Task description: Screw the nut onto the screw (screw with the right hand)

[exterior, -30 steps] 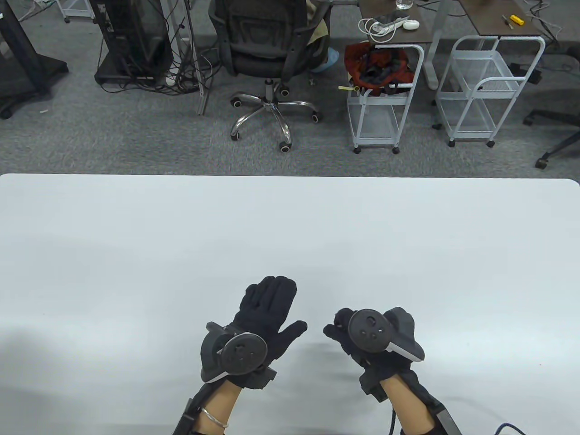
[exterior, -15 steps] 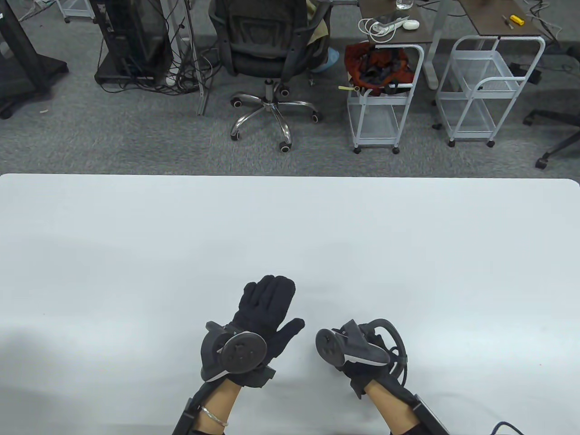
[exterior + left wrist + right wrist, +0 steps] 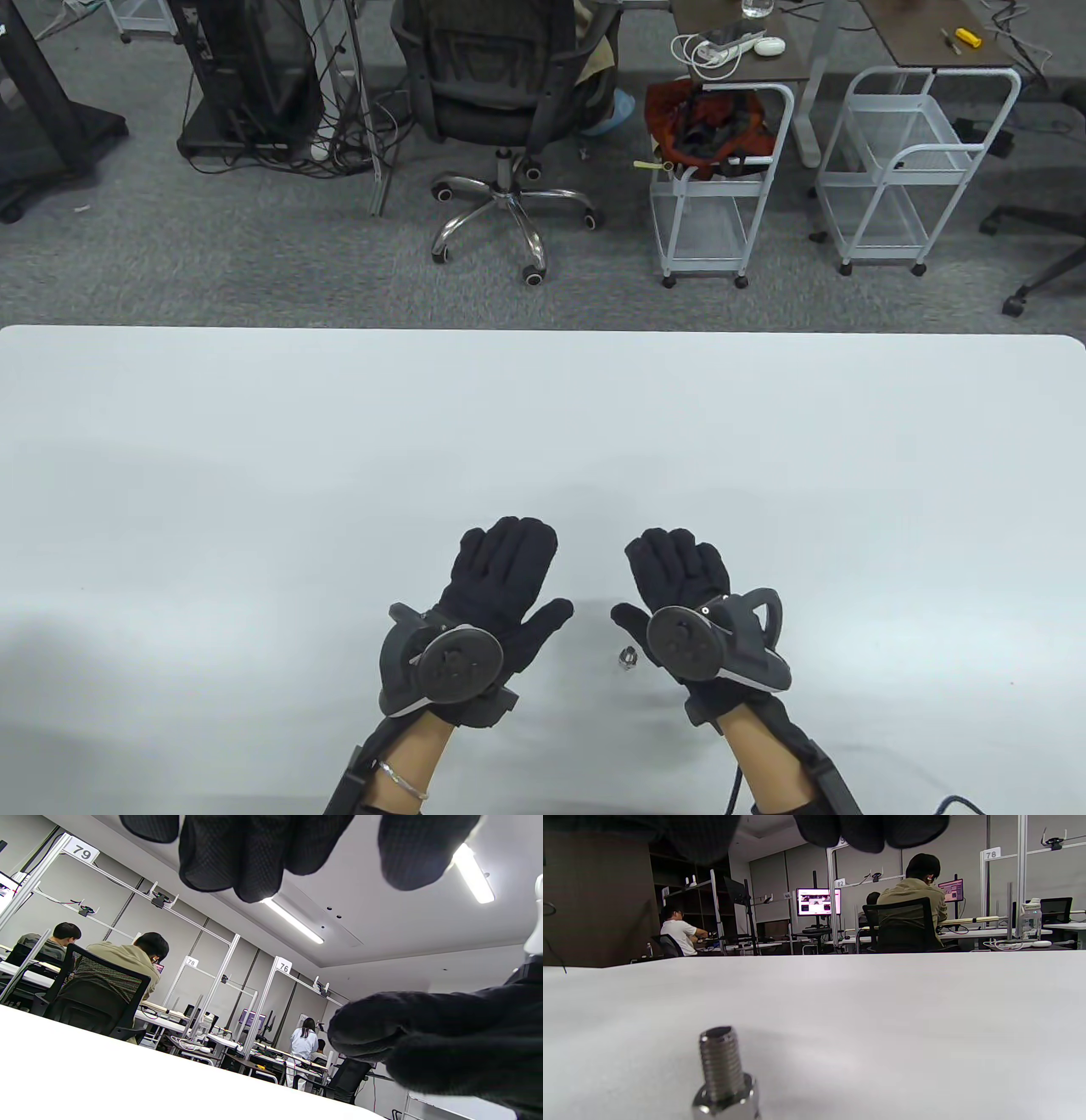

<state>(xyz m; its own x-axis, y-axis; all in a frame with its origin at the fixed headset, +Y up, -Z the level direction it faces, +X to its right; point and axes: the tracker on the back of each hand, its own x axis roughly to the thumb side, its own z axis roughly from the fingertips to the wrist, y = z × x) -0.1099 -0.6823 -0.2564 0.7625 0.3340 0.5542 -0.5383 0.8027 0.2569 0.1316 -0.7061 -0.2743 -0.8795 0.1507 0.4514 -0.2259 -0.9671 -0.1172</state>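
Nearest the front edge of the white surface [image 3: 254,441], a screw [image 3: 626,657] stands upright, threaded end up, nut [image 3: 725,1101] at its base. It lies between the hands, just beside the right thumb, untouched. Left hand [image 3: 501,586] and right hand [image 3: 679,577] rest flat, palms down, fingers extended, each grip spread and holding nothing. Beyond the surface: an office chair [image 3: 501,93] and two wire carts [image 3: 721,170].

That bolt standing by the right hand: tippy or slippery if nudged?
The bolt stands threads-up on its wider head, so it probably resists a light nudge. Once tipped, its round shank would likely roll. Bare metal on the smooth table looks prone to sliding.
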